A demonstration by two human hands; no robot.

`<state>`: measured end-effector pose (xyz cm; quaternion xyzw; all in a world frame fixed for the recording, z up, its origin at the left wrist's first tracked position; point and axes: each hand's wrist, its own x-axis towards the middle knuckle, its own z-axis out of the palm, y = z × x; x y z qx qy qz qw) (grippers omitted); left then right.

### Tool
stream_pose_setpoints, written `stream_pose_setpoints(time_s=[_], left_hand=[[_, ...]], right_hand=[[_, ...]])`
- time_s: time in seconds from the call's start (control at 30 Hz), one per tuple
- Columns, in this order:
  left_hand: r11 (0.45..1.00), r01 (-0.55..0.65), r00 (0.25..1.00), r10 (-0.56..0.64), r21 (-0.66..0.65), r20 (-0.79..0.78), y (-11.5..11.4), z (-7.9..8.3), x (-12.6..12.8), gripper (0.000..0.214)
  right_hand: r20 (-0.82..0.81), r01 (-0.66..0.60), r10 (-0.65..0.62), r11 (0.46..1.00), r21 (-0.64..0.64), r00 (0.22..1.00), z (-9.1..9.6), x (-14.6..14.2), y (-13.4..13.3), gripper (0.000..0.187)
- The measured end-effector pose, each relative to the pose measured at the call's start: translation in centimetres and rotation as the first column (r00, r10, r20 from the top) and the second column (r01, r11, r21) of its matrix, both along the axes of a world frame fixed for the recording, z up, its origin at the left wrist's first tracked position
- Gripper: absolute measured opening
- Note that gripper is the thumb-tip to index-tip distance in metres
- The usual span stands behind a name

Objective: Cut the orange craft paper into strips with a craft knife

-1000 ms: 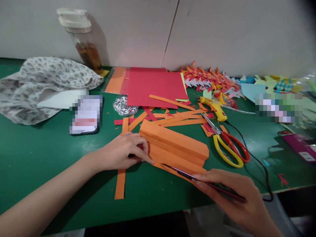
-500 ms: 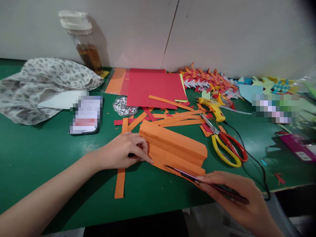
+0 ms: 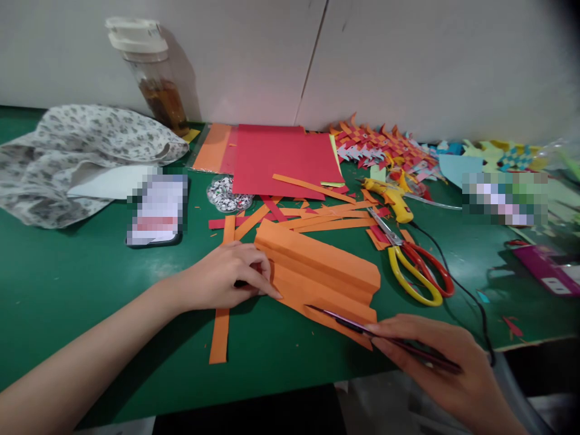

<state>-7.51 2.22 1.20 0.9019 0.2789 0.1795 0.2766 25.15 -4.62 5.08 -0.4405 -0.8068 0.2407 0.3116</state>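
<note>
Right hand (image 3: 444,356) grips a slim, pointed purple-and-black tool (image 3: 348,323), now drawn slightly back toward the right. Its point lies over the near edge of a creased orange paper sheet (image 3: 317,266) on the green tabletop (image 3: 263,368). The sheet's near-right corner now shows clear of the fingers, suggesting that edge is loosening. Left hand (image 3: 233,275), fingers curled, steadies the left end; whether it pinches, I cannot tell.

On the tabletop (image 3: 158,368), the phone (image 3: 157,211) lies left of the folded paper (image 3: 319,266), the scissors (image 3: 397,240) right, the glue gun (image 3: 397,202) behind the scissors.
</note>
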Motion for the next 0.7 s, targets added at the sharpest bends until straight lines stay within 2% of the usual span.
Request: stream_pose_setpoints(time_s=[0.2,0.37,0.7], left_hand=[[1.0,-0.003,1.0,0.003,0.005,-0.003,-0.07,0.17,0.06,0.047],[1.0,0.0,1.0,0.001,0.011,-0.016,0.01,0.26,0.1,0.044],[1.0,0.0,0.999,-0.001,-0.014,-0.037,0.01,0.01,-0.06,0.045]], right_hand=[[-0.006,-0.009,0.009,1.0,0.01,1.0,-0.18,0.3,-0.02,0.019],[-0.029,0.051,-0.051,0.999,-0.003,0.998,-0.16,0.3,0.09,0.013],[-0.053,0.014,-0.017,0.999,-0.039,0.998,-0.32,-0.48,0.67,0.008]])
